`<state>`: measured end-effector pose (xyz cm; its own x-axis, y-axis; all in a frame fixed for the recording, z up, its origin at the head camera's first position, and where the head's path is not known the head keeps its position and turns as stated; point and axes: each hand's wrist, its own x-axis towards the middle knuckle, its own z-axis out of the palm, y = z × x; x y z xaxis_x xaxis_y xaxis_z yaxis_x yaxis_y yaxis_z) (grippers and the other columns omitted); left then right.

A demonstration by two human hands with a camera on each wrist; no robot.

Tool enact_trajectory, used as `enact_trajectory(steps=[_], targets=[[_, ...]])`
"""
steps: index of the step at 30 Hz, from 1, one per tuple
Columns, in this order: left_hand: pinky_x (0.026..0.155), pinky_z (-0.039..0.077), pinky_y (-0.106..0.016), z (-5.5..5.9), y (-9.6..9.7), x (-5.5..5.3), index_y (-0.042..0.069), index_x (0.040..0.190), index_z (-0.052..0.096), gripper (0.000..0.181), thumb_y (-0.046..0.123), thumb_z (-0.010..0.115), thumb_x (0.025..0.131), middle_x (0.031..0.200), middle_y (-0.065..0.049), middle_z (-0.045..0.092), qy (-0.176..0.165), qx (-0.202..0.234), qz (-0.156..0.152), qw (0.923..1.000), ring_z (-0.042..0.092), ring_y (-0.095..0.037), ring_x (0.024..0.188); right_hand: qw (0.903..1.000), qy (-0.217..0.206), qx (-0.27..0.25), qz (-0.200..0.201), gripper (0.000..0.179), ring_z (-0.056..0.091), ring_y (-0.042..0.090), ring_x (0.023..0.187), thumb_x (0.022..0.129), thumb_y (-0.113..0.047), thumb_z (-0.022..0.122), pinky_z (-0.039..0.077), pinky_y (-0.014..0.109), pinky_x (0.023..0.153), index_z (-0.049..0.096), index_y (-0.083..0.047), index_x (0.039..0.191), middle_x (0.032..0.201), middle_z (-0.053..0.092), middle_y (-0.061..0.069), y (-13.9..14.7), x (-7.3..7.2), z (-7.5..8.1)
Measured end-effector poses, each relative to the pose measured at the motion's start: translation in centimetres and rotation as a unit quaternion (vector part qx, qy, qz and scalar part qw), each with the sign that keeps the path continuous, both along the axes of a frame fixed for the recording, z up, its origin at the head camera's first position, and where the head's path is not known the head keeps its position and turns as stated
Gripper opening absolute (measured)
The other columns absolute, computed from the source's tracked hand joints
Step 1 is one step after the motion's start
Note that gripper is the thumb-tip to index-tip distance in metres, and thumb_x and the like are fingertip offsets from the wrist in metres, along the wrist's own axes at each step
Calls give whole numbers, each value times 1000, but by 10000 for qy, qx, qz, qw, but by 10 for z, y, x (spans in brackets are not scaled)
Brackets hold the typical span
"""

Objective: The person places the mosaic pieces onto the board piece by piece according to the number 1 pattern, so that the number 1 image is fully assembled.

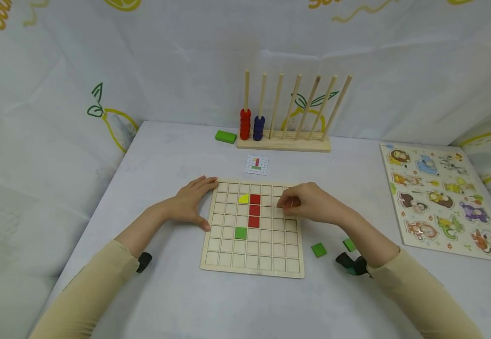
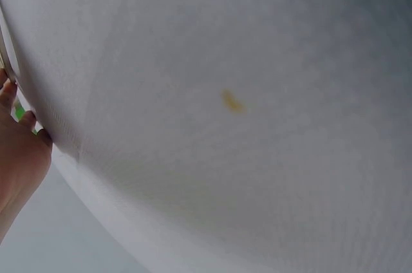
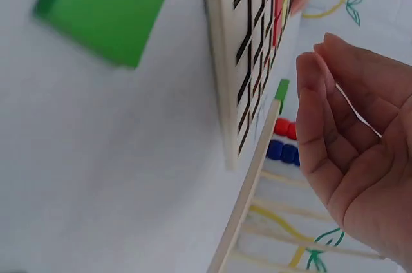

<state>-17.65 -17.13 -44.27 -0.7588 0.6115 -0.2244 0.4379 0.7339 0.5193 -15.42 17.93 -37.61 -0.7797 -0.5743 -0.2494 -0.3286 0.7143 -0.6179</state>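
Observation:
A light wooden grid board [image 1: 252, 271] lies on the white table. On it are three red square tiles [image 1: 254, 210] in a column, a yellow tile with a curved edge [image 1: 243, 198] beside the top one, and a green square tile [image 1: 240, 233] lower left. My left hand [image 1: 188, 202] rests at the board's left edge, fingers spread, fingertips touching its upper corner and thumb by the side. Over the board's right columns is my right hand [image 1: 313, 202], fingers curled and tips together. The right wrist view shows nothing between those fingertips [image 3: 310, 70].
Two loose green tiles [image 1: 319, 249] lie right of the board, one near the right wrist. Behind the board is a small pattern card [image 1: 256, 165], then a green block [image 1: 226, 137] and a wooden peg abacus [image 1: 283, 143]. An animal puzzle board [image 1: 440, 202] lies far right.

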Motion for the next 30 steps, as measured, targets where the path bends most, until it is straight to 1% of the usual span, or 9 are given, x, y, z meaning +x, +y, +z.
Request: enact_trajectory(steps=[5, 12, 15, 20, 23, 25, 30], targets=[[117, 17, -71, 0, 0, 1, 9, 157, 22, 123, 50, 89, 63, 168, -10, 14, -10, 15, 29, 10000, 4, -40, 156, 9990, -427, -115, 110, 14, 62, 11, 79, 87, -14, 74, 52, 21, 73, 74, -14, 101, 90, 73, -4, 24, -1, -7], [117, 17, -71, 0, 0, 1, 9, 157, 22, 123, 51, 89, 63, 168, -10, 14, -30, 47, 27, 10000, 4, -39, 156, 9970, -691, -87, 325, 18, 65, 6, 79, 85, -17, 77, 55, 21, 74, 73, -15, 102, 91, 74, -4, 54, 5, -15], [119, 16, -69, 0, 0, 1, 9, 157, 22, 123, 51, 89, 63, 168, -9, 13, -46, 41, 29, 10000, 4, -38, 156, 9958, -816, -77, 406, 18, 64, 5, 76, 84, -17, 77, 54, 21, 72, 73, -16, 101, 89, 73, -5, 63, 9, -18], [120, 14, -67, 1, 1, 1, 9, 158, 21, 123, 50, 89, 63, 168, -8, 12, -65, -2, 26, 10000, 3, -37, 156, 9932, -1061, -86, 465, 16, 62, 6, 72, 82, -16, 79, 53, 22, 68, 73, -18, 97, 82, 70, -6, 70, 16, -23], [120, 15, -67, 1, 1, 1, 10, 158, 21, 123, 50, 89, 63, 168, -8, 13, -51, -18, 24, 10000, 3, -37, 156, 9919, -1204, -2, 410, 19, 60, 8, 77, 77, -15, 82, 52, 21, 70, 72, -19, 94, 85, 69, -5, 71, 20, -25], [120, 15, -67, 1, 1, 1, 9, 158, 21, 123, 49, 89, 63, 168, -8, 13, -26, -4, 10, 10000, 4, -38, 156, 9907, -1288, 45, 441, 22, 58, 10, 82, 74, -15, 84, 50, 21, 72, 72, -20, 93, 88, 68, -5, 71, 21, -25], [121, 14, -67, 0, 1, 0, 9, 158, 21, 123, 48, 89, 64, 168, -9, 13, -36, 6, 6, 10000, 3, -38, 156, 9867, -1432, 51, 771, 32, 52, 14, 87, 69, -13, 86, 47, 23, 76, 70, -21, 95, 92, 65, -2, 69, 23, -25]])
